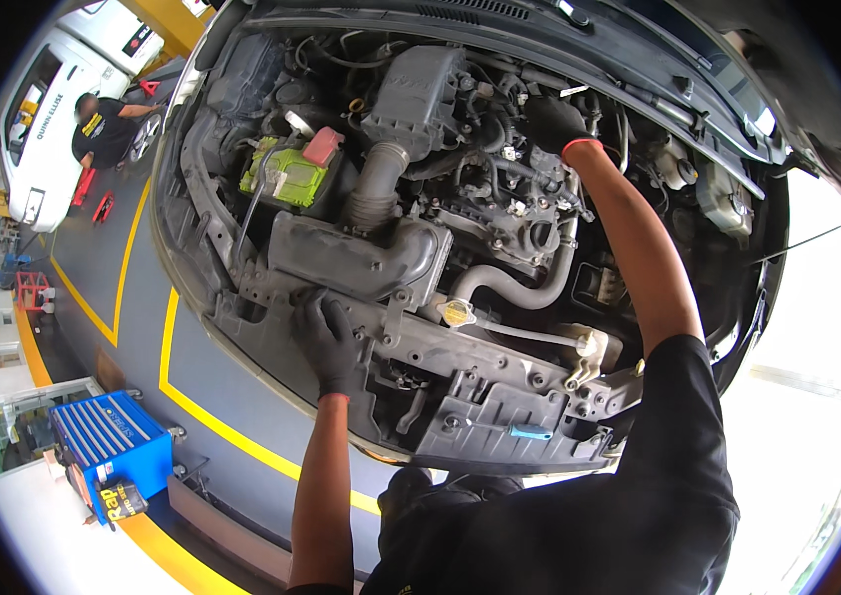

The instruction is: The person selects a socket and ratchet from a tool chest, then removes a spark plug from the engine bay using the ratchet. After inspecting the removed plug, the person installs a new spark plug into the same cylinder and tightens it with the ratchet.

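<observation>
My left hand (324, 342), in a black glove, rests on the metal front crossmember (420, 342) of an open engine bay, just below the black air intake duct (341, 256). Its fingers look loosely bent and apart, with nothing visible in them. Deep at the back of the engine (510, 213), my right hand (551, 124) reaches in among hoses and wiring, also gloved in black. A short shiny metal piece (574, 91) shows beside it; whether I grip it I cannot tell. The right fingers blend into the dark parts.
A blue-handled tool (531, 432) lies on the front plastic cover. The battery (287, 177) has a green cover and a pink cloth-like piece on it. A blue tool chest (113, 436) stands at the lower left. A person (108, 129) crouches by a white vehicle (54, 129).
</observation>
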